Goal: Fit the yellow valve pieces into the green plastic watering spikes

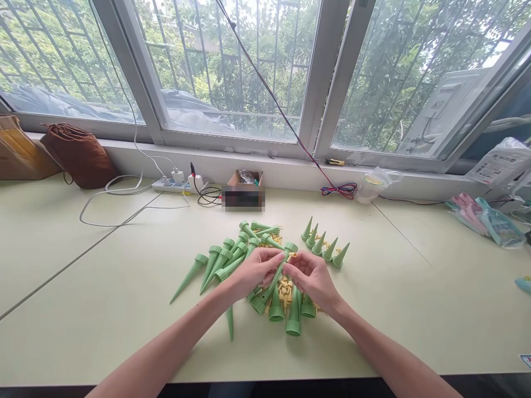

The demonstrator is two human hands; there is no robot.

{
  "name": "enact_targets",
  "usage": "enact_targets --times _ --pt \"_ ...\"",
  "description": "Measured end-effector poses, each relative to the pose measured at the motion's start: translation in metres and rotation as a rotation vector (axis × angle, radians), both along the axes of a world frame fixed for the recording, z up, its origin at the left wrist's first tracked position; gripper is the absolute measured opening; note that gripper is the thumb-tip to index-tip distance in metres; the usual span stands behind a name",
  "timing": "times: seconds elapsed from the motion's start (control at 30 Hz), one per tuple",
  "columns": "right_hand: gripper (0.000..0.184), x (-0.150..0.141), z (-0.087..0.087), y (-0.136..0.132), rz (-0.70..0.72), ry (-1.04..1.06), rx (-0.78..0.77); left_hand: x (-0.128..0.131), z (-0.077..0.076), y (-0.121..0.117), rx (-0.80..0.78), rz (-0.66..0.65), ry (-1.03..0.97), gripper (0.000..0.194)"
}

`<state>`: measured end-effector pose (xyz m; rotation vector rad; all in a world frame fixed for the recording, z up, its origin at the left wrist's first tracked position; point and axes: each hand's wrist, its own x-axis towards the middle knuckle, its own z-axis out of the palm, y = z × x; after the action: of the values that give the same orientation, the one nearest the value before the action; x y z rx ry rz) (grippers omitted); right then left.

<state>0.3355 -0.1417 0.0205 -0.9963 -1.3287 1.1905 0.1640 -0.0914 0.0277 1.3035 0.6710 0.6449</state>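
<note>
Above the middle of the table I hold a green plastic watering spike (280,271) tilted, ribbed cap upward. My left hand (262,267) pinches it from the left side. A small yellow valve (292,255) sits against the spike just below the cap. My right hand (310,276) is closed at that spot, its thumb and fingers around the valve and touching the spike. Beneath both hands lies a heap of yellow valves (285,290) with green spikes (293,315) around it. More spikes (222,262) lie to the left, caps pointing away from me.
Several green spikes (318,244) stand points up in a row at back right, yellow pieces beside them. Along the window are a power strip (161,184), a small box (244,193), coiled wires (340,191), a brown drawstring bag (81,157) and plastic packets (483,218).
</note>
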Motion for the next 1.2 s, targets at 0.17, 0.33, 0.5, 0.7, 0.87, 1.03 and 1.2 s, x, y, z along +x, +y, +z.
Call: enact_targets --times 0.17,0.33,0.5,0.7,0.87,1.03,1.2 --pt "0.030 0.000 -0.002 0.000 -0.022 -0.062 0.058 0.000 0.003 -0.001 -0.025 -0.022 -0.010 0.042" --pt "0.029 -0.002 -0.006 -0.002 -0.073 -0.119 0.119 -0.001 0.000 -0.001 0.016 -0.048 0.017 0.042" --pt "0.033 -0.004 -0.008 -0.003 -0.129 -0.199 0.160 -0.001 -0.006 0.001 0.049 -0.080 0.034 0.042" --pt "0.032 -0.005 -0.006 -0.003 -0.133 -0.256 0.173 0.000 -0.007 0.001 0.075 -0.061 0.055 0.045" --pt "0.032 -0.004 -0.007 -0.003 -0.139 -0.286 0.179 -0.001 -0.007 0.001 0.088 -0.077 0.065 0.047" --pt "0.032 -0.004 -0.010 -0.002 -0.136 -0.297 0.180 -0.001 -0.008 0.001 0.080 -0.089 0.062 0.046" --pt "0.033 -0.003 -0.010 -0.002 -0.149 -0.326 0.194 0.000 -0.007 0.000 0.083 -0.082 0.070 0.049"
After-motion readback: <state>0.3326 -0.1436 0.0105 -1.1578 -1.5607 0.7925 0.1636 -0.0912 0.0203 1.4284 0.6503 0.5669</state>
